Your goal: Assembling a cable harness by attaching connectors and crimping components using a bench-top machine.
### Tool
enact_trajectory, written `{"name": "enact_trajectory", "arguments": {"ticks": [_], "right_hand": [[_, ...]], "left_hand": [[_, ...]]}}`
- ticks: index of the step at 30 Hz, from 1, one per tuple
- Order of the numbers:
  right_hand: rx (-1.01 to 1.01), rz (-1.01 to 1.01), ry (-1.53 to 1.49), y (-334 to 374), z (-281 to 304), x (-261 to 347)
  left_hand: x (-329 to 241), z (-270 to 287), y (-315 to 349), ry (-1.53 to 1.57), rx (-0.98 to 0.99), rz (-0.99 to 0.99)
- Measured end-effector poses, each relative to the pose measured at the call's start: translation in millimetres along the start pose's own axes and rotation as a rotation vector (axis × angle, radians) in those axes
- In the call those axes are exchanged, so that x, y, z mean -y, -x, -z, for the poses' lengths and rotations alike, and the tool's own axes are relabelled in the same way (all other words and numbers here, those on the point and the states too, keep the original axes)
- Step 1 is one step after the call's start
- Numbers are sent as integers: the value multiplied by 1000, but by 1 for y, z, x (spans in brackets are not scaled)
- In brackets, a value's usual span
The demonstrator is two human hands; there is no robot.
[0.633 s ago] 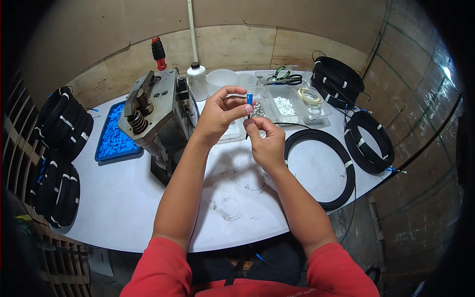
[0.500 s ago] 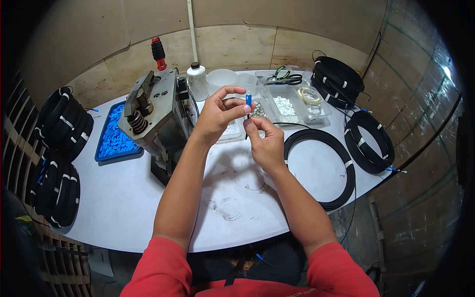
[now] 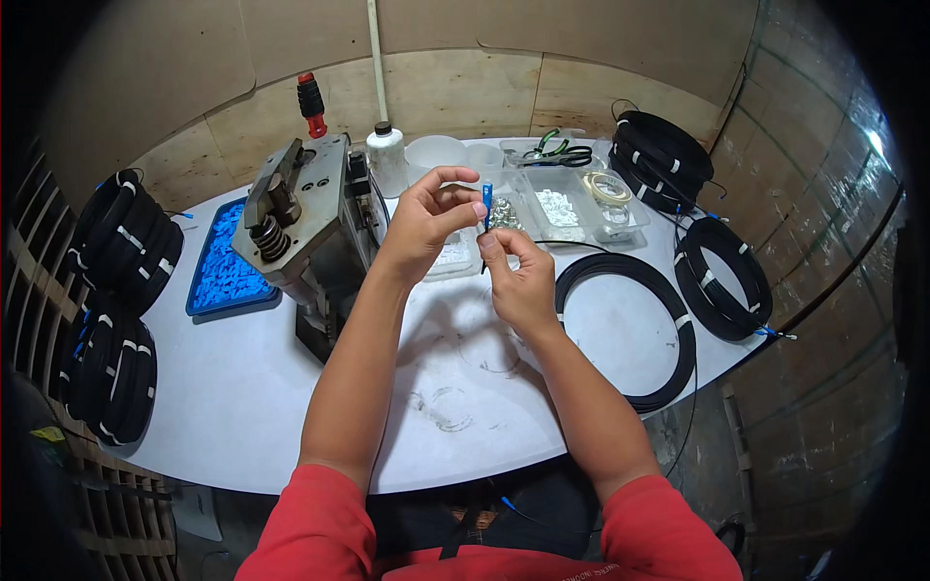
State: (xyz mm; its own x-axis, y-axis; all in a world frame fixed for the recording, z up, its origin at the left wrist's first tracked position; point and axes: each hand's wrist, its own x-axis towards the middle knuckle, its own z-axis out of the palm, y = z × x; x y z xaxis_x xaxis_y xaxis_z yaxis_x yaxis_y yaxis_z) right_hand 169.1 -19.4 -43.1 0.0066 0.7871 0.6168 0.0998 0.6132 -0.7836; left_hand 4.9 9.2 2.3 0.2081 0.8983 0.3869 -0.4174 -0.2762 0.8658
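A small blue cable connector (image 3: 487, 198) stands upright between the fingertips of my left hand (image 3: 433, 215), thumb against its side. Just below, the thumb and index finger of my right hand (image 3: 519, 278) pinch the thin black cable under the connector. That cable (image 3: 572, 242) runs out to the right, to a black coil (image 3: 688, 360) lying on the white table. Both hands are raised above the middle of the table, close together. My fingers hide part of the connector's lower end and the cable.
A metal press (image 3: 312, 198) with a red-and-black handle stands left, beside a blue tray (image 3: 232, 308) of blue pieces. Behind my hands are a white bottle (image 3: 387, 160), clear boxes (image 3: 635, 228) of small parts and pliers (image 3: 554, 145). More black coils (image 3: 121, 242) sit at both sides.
The blue connector has turned in my left fingers and shows a narrower side, without the pale tip. My hands have stayed almost in place.
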Motion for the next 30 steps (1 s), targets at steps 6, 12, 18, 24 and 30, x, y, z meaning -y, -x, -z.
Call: {"name": "enact_trajectory", "arguments": {"ticks": [6,12,18,24,30], "right_hand": [[7,-33,-20,0,0,1],[14,-51,-26,-1,1,-1],[24,-61,-20,0,1,-2],[29,-67,-20,1,0,0],[32,-66,-30,1,0,-1]], "left_hand": [[1,2,0,15,12,30],[2,2,0,25,14,14],[1,0,-1,31,2,16],[2,2,-1,33,14,17],[0,2,0,13,8,25]]}}
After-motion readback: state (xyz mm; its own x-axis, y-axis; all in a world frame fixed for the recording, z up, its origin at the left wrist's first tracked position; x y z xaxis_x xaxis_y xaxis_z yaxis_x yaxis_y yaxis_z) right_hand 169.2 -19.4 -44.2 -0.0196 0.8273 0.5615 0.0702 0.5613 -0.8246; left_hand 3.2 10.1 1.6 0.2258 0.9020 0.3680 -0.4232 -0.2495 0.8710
